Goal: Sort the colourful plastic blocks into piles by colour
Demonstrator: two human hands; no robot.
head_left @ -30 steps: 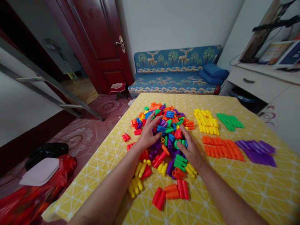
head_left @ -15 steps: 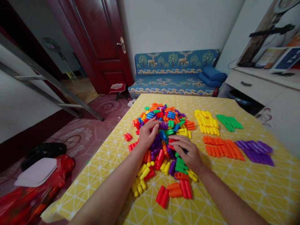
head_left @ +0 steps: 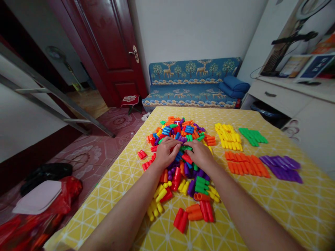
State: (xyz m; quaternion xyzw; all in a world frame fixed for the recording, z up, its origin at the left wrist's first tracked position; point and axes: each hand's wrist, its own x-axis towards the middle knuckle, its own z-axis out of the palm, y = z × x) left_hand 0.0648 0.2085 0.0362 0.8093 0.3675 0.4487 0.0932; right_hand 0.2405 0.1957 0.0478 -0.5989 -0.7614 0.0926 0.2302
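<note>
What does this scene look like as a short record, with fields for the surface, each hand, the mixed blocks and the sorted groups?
Surface: table under a yellow patterned cloth
Left hand: palm down on the mixed pile, fingers curled among blocks
Right hand: palm down on the pile, fingertips meeting the left hand's
Mixed pile: red, orange, yellow, green, blue and purple blocks
Sorted groups: yellow blocks, green blocks, orange blocks, purple blocks, all right of the pile
Held: cannot tell whether either hand grips a block
</note>
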